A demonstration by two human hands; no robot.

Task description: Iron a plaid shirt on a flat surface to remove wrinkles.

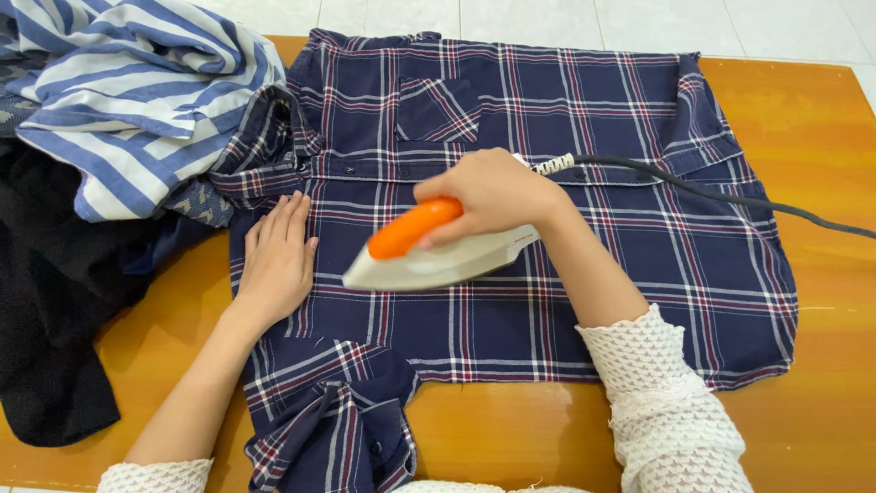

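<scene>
White wedge-shaped iron [438, 263] sits flat on the navy plaid shirt [566, 301] spread over the glossy orange bench [812, 119]. Right hand [493, 194] closed round its orange handle [412, 228]. Left hand [276, 260] flat, fingers extended, pressing the fabric. Black cord [721, 194] trails right. Striped shirt [137, 82] heaped at left.

You are in a home, ironing on a low orange wooden table [821, 137] set over a pale tiled floor [566, 18]. A heap of household laundry, a striped shirt [137, 82] and black garment [46, 301], lies beside the plaid shirt [584, 119].
</scene>
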